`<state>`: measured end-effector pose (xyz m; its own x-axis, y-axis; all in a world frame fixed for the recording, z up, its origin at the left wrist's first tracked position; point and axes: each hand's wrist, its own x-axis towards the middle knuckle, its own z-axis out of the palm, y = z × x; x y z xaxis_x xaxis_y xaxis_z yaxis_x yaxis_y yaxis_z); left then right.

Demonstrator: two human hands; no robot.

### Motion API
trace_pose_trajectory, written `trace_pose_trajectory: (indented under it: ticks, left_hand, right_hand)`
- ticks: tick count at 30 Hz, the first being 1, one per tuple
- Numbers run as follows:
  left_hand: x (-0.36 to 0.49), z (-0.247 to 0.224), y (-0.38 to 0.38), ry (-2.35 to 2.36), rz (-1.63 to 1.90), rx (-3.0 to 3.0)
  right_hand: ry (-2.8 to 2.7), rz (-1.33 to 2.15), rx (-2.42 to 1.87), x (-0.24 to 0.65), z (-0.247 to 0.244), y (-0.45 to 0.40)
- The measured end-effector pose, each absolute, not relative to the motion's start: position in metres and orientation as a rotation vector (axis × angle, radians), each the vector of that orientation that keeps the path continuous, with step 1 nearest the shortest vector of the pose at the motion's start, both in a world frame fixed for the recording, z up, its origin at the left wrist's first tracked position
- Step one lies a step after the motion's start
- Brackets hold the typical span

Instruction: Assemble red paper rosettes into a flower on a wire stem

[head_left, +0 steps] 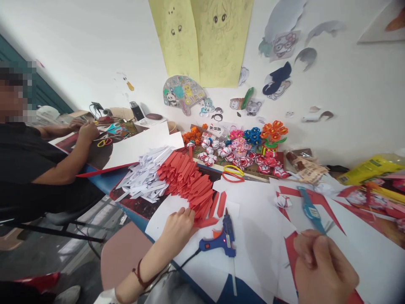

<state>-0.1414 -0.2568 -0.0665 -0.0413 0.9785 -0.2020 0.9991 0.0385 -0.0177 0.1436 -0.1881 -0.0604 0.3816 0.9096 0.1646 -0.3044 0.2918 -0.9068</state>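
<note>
While the left grip point(179, 224) rests against the near end of the red folded strips point(186, 179), the step in hand looks like picking one out; whether it pinches any I cannot tell; the right grip point(325, 266) is curled closed, nothing visible inside; the next move calls for separating a strip clear of the glue gun point(220, 242), just right of the left grip

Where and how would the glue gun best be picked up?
Probably by the handle of the blue glue gun, from the near left: it lies on its side, handle pointing left, orange trigger on the far edge, nozzle pointing away.
</note>
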Motion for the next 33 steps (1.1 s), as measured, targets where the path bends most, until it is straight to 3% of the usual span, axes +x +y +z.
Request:
trace_pose_trajectory:
  ticks: [12,16,20,22,28,31,33]
  left_hand:
    - [-0.152,-0.068,-0.266,2.035,-0.205,2.089]
    - [-0.181,-0.036,-0.261,2.036,0.129,2.007]
    - [-0.223,0.007,-0.229,2.482,0.417,1.854]
    - [-0.241,0.02,-0.207,2.839,0.305,1.74]
    - [-0.247,0.017,-0.179,3.01,0.223,1.666]
    - [-0.217,0.008,-0.181,2.938,0.207,1.8]
    - [-0.19,0.002,-0.178,2.644,0.104,2.07]
  right_hand:
    - [-0.798,0.947,-0.931,0.142,-0.064,-0.189]
    - [-0.818,0.937,-0.926,0.139,-0.063,-0.189]
    - [-0.833,0.971,-0.957,0.134,-0.061,-0.192]
    - [-0.837,0.96,-0.973,0.134,-0.061,-0.195]
    - [-0.808,0.978,-0.951,0.142,-0.067,-0.195]
    - [-0.806,0.954,-0.933,0.144,-0.067,-0.193]
    - [-0.808,0.948,-0.924,0.143,-0.066,-0.191]
